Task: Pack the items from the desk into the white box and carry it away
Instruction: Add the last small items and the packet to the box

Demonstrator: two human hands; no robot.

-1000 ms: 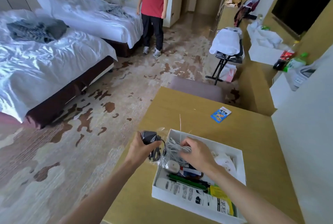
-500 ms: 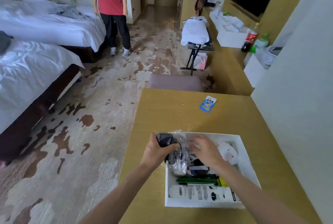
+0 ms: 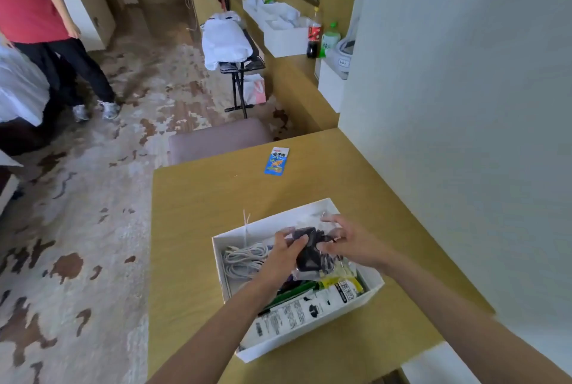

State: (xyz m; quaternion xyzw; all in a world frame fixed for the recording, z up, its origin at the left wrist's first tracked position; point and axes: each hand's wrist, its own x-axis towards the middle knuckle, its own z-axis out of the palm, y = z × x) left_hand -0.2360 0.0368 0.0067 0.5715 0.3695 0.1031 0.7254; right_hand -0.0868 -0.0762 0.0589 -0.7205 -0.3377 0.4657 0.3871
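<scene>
The white box (image 3: 247, 230) sits on the wooden desk (image 3: 198, 198), near its front. Over the middle of the box, my left hand (image 3: 283, 252) and my right hand (image 3: 348, 243) both grip a clear plastic bag holding a black charger (image 3: 308, 252). A coiled grey cable (image 3: 244, 260) lies in the box's left part. A white tube with black print (image 3: 297, 311), a green item and a yellow packet fill its near side. A small blue packet (image 3: 277, 161) lies alone on the desk farther back.
A white wall (image 3: 464, 136) borders the desk on the right. A padded stool (image 3: 216, 139) stands behind the desk. A person in a red shirt (image 3: 34, 3) stands at far left near a bed. A folding rack (image 3: 238, 65) with white cloth and bottles (image 3: 314, 34) stand beyond.
The bagged charger has moved from the box's left rim to over its middle, now gripped by both hands. The grey cable now lies in the box. The view has swung right.
</scene>
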